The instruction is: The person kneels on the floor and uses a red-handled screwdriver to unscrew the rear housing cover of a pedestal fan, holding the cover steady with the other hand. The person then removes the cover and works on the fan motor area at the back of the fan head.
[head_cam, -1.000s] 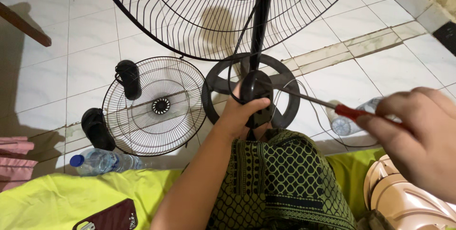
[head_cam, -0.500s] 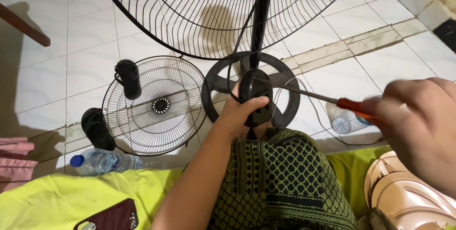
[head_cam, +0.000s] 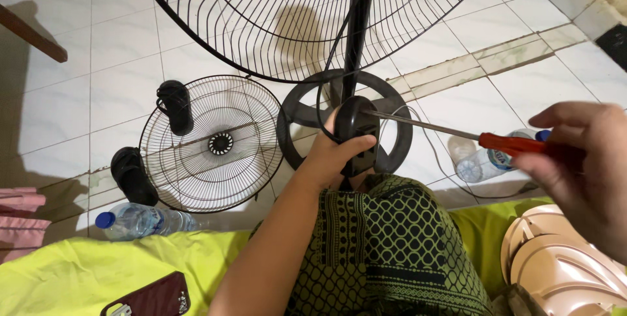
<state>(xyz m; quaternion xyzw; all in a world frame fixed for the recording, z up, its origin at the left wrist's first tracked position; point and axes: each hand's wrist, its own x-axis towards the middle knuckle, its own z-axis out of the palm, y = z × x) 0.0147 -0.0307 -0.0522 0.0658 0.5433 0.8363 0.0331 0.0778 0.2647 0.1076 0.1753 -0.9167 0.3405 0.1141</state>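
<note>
Left hand (head_cam: 330, 159) wrapped around the black motor housing (head_cam: 356, 130), fingers closed on its side, thumb across the front. Right hand (head_cam: 584, 169) closed on the red handle of a screwdriver (head_cam: 516, 143), shaft running leftward with its tip touching the housing. Just behind the left hand, a round black fan base (head_cam: 392, 104) with spokes, black pole (head_cam: 356, 29) rising from it. Beyond that, a large black fan guard (head_cam: 261, 22). Left of the left hand, a smaller wire grille (head_cam: 212, 143) flat on the tiled floor (head_cam: 85, 68), two black sandals (head_cam: 175, 106) beside it, a blue-capped water bottle (head_cam: 140, 220) nearer. Beneath the right hand, a clear bottle (head_cam: 480, 162); below it, beige fan blades (head_cam: 568, 267). Under both arms, green patterned cloth (head_cam: 392, 251) and yellow-green fabric (head_cam: 78, 270).
</note>
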